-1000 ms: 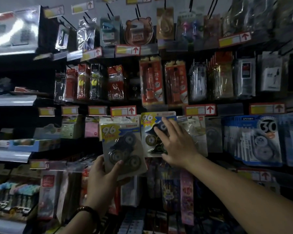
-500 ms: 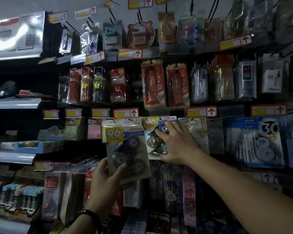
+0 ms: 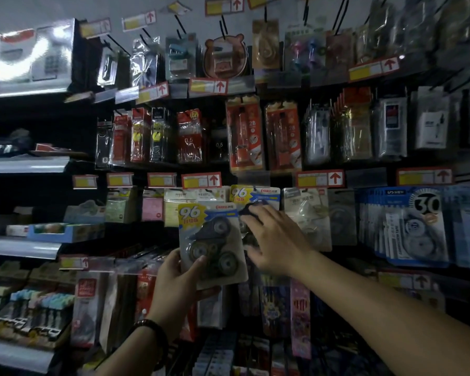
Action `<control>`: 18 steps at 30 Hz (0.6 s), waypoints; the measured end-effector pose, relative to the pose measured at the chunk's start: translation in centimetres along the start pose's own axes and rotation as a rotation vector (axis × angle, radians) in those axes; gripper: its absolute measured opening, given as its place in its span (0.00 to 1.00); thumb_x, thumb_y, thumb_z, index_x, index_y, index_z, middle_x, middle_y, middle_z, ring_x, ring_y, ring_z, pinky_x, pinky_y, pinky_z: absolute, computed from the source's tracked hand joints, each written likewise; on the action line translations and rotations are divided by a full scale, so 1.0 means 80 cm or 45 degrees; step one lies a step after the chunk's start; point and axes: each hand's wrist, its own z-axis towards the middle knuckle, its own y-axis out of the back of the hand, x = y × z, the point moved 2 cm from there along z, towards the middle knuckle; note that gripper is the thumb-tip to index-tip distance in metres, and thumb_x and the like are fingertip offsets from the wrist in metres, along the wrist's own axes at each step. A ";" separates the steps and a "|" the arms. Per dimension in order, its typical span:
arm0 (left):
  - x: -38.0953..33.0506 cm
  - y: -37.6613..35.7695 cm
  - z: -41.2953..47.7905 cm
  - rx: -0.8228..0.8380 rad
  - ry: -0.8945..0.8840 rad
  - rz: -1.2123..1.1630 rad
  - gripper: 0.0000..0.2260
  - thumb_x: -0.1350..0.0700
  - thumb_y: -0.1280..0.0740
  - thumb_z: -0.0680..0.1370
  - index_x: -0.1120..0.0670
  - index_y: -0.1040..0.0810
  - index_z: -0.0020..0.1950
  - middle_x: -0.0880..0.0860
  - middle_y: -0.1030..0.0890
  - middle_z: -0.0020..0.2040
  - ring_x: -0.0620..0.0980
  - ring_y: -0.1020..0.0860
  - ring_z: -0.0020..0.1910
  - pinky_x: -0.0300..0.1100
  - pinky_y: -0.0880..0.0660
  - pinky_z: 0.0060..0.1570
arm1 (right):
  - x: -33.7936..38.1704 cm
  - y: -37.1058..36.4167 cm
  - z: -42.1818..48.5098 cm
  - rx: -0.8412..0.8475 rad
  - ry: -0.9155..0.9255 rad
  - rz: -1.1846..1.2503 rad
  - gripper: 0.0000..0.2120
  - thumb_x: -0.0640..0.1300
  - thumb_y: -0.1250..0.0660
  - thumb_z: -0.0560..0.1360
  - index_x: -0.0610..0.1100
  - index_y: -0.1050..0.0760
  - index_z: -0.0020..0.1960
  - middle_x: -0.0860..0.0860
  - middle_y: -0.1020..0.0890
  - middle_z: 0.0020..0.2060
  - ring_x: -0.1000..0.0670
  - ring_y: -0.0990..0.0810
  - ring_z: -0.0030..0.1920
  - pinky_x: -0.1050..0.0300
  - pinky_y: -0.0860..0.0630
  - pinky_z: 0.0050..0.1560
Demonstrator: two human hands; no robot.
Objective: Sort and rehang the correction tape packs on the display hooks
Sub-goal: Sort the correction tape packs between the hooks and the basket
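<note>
Gripping hand: left hand (image 3: pixel 178 280) holds loose pack (image 3: pixel 213 245) by its lower edge.
Right hand (image 3: pixel 278 240): fingers spread on hanging pack (image 3: pixel 258 195).
Feel: likely light, stiff card, slippery blister; take the card edge.

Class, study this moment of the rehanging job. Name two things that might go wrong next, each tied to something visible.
1. The left hand grips the loose yellow-and-blue "96" correction tape blister pack by its lower part only; it might tip or slip.
2. The right hand rests on the matching hanging pack, crowded beside pale clear-fronted packs; pushing there might knock a neighbour off its hook.
</note>
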 end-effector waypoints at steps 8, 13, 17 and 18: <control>-0.006 -0.031 -0.015 0.153 0.061 0.012 0.08 0.57 0.28 0.82 0.45 0.15 0.58 0.55 0.12 0.58 0.62 0.12 0.54 0.62 0.14 0.46 | 0.013 -0.006 -0.033 0.051 0.151 0.065 0.55 0.73 0.31 0.68 0.49 0.49 0.85 0.45 0.43 0.82 0.44 0.43 0.81 0.43 0.38 0.81; -0.001 -0.043 -0.016 0.168 0.073 0.122 0.09 0.56 0.26 0.80 0.43 0.15 0.57 0.53 0.11 0.56 0.58 0.11 0.53 0.58 0.14 0.44 | 0.003 -0.011 -0.037 0.051 0.117 0.108 0.56 0.72 0.29 0.65 0.50 0.47 0.84 0.47 0.41 0.81 0.44 0.41 0.80 0.44 0.35 0.78; 0.000 -0.047 -0.007 0.096 -0.025 0.460 0.19 0.56 0.25 0.81 0.48 0.24 0.70 0.53 0.14 0.60 0.55 0.13 0.56 0.54 0.14 0.48 | -0.006 -0.011 -0.030 0.030 0.076 -0.042 0.56 0.74 0.32 0.64 0.47 0.42 0.83 0.44 0.35 0.75 0.41 0.35 0.75 0.42 0.29 0.73; -0.001 -0.046 -0.006 0.060 -0.073 0.563 0.22 0.56 0.25 0.80 0.49 0.26 0.73 0.52 0.15 0.62 0.55 0.14 0.58 0.51 0.16 0.49 | -0.009 -0.013 -0.027 0.048 0.053 -0.083 0.56 0.74 0.32 0.64 0.47 0.43 0.83 0.43 0.36 0.76 0.40 0.36 0.75 0.41 0.30 0.74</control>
